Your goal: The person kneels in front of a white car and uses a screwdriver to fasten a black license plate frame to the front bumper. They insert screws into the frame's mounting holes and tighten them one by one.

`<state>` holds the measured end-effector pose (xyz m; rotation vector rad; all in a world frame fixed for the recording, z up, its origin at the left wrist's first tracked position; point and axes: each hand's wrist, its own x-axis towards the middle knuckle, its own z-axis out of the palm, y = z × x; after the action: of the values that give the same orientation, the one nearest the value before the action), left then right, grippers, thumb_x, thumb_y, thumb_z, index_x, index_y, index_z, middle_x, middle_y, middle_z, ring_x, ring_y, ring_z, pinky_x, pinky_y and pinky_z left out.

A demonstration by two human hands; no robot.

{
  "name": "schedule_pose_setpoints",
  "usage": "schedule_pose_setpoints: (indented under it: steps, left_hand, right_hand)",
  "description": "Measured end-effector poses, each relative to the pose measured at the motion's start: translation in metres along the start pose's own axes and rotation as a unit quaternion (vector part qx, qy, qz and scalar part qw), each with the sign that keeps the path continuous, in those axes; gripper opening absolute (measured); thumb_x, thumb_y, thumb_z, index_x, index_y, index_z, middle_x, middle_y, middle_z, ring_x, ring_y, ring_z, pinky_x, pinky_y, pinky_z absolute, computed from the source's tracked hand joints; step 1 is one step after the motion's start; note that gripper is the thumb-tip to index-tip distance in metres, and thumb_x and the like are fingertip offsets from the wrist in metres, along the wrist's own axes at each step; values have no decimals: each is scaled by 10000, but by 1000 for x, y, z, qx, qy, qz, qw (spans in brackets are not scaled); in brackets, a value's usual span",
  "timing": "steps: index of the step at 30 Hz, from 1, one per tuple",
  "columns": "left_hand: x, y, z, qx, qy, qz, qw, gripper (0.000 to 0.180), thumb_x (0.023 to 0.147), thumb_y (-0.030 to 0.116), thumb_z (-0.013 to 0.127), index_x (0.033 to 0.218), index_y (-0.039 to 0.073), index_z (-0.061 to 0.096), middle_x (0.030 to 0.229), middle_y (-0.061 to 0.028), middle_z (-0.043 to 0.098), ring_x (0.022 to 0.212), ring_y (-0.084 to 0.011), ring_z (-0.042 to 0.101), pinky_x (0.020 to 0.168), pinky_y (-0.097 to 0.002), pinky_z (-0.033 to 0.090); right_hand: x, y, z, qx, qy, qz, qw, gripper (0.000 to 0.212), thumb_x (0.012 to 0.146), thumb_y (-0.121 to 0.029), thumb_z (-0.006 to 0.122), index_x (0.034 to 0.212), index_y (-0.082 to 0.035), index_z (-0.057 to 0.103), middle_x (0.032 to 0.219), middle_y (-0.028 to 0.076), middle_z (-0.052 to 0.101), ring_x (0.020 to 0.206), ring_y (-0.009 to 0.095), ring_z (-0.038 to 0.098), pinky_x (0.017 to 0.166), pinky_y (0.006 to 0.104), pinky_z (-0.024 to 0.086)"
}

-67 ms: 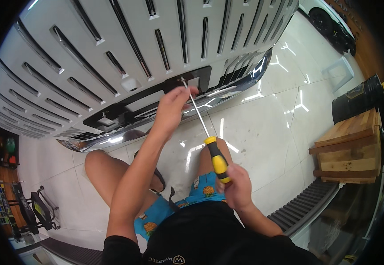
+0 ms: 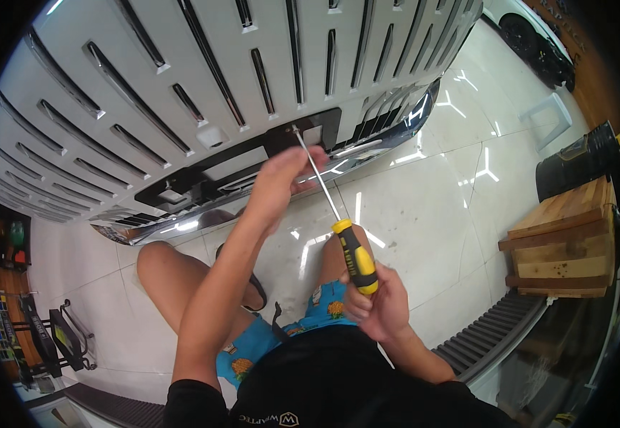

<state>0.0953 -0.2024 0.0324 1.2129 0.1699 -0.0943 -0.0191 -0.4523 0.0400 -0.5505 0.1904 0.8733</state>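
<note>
My right hand [image 2: 381, 303] is closed around the lower end of a black and yellow screwdriver handle [image 2: 356, 258]. The long steel shaft [image 2: 322, 178] slants up and away to a small fastener [image 2: 296, 129] on a black plate frame [image 2: 228, 158]. This frame is mounted on a large grey-white grille panel [image 2: 217, 82] with dark slots and chrome strips. My left hand [image 2: 285, 175] is beside the upper shaft, its fingers apart and smeared by motion; whether they touch the shaft is unclear.
A chrome bumper edge [image 2: 424, 107] runs below the panel. To the right are a wooden box [image 2: 563, 239], a black drum [image 2: 574, 164] and a white stool [image 2: 549, 118]. A dark wheeled stand [image 2: 56, 335] is at the left on the glossy tiled floor [image 2: 438, 235].
My left fingers have loosened from around the shaft and spread. My right fingers have shifted round the handle, which has turned. The screwdriver tip stays at the fastener.
</note>
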Motion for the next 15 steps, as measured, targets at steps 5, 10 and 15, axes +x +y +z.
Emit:
schedule_pose_setpoints:
  steps: [5,10,15]
  left_hand:
    - [-56,-35,20,-170,-231,-90,954,540,1103,285,531,1523,-46,457,1399,-227,631,1339,-331,606,1124,-469,482]
    - [-61,-47,28,-292,-279,-42,914,564,1091,251,567,1560,-22,413,1389,-228,625,1324,-354,611,1107,-467,485]
    - [-69,-47,42,-287,-244,-5,926,522,1072,218,613,1518,0,453,1289,-171,647,1256,-288,632,1044,-397,513]
  right_hand:
    - [6,1,0,218,-87,58,970,504,1098,-456,301,1088,-38,583,583,-68,339,486,74,362,469,248,334]
    - [4,0,5,182,-72,72,978,450,1096,-422,350,1070,-41,587,583,-66,341,489,69,346,470,234,326]
    - [0,-7,14,109,-51,40,992,494,1112,-445,306,1133,-29,571,629,-36,397,526,90,395,471,236,342]
